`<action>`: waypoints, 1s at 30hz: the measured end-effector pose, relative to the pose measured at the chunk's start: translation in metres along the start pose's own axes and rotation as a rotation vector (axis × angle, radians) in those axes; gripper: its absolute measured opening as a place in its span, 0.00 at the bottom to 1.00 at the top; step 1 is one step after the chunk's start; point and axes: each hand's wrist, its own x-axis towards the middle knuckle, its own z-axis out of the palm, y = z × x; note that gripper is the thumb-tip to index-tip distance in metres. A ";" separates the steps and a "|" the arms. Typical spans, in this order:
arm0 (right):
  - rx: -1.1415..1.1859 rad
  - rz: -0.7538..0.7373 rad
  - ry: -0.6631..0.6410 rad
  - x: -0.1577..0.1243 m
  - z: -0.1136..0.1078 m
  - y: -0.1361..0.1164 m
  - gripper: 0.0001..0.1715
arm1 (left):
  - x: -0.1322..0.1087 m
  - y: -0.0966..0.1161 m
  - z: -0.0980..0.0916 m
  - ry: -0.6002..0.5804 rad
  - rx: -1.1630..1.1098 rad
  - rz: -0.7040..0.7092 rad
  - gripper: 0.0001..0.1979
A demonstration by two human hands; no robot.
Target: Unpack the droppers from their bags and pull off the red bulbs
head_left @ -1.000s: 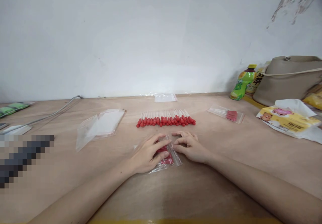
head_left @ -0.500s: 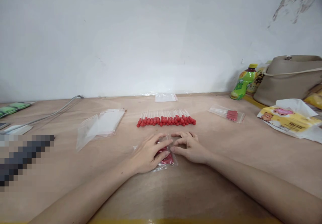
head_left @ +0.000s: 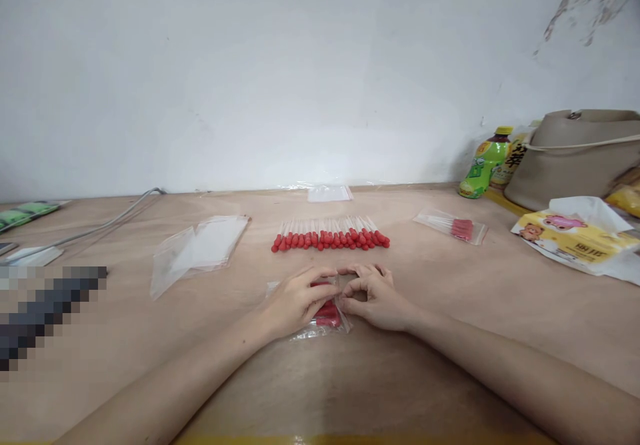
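Observation:
My left hand point(head_left: 293, 302) lies over a small clear bag of red-tipped sticks point(head_left: 327, 316) on the wooden table, fingers curled onto its top edge. My right hand point(head_left: 374, 295) meets it from the right, thumb and fingers pinched on the same edge of the bag. Just beyond both hands a row of loose red-tipped sticks point(head_left: 330, 237) lies side by side. Part of the bag is hidden under my left hand.
A stack of empty clear bags point(head_left: 200, 252) lies at the left. Another filled bag point(head_left: 450, 226) sits at the right. More clear bags point(head_left: 329, 194) rest by the wall. A green bottle point(head_left: 483, 162), a beige handbag point(head_left: 575, 155), a tissue pack point(head_left: 575, 235) and a grey cable point(head_left: 95, 228) surround the area.
My left fingers have curled in and slid right along the bag's top edge to meet my right fingers. The bag has shifted slightly toward me.

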 end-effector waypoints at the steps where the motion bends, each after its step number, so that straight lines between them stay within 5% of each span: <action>1: 0.003 -0.002 0.005 0.000 0.000 -0.001 0.12 | 0.000 0.000 0.000 0.006 0.042 0.032 0.13; 9: 0.056 -0.013 0.003 -0.002 0.002 -0.008 0.11 | 0.004 -0.003 -0.001 0.132 0.379 0.371 0.10; 16: -0.080 -0.089 0.140 -0.004 0.008 -0.003 0.06 | 0.001 -0.005 0.001 0.022 0.398 0.330 0.09; 24: -0.375 -0.688 0.440 0.002 0.003 0.010 0.06 | -0.002 -0.011 0.006 -0.027 0.343 0.175 0.09; 30: -0.507 -0.910 0.561 0.011 0.005 0.012 0.08 | -0.002 -0.011 0.006 -0.041 0.333 0.160 0.10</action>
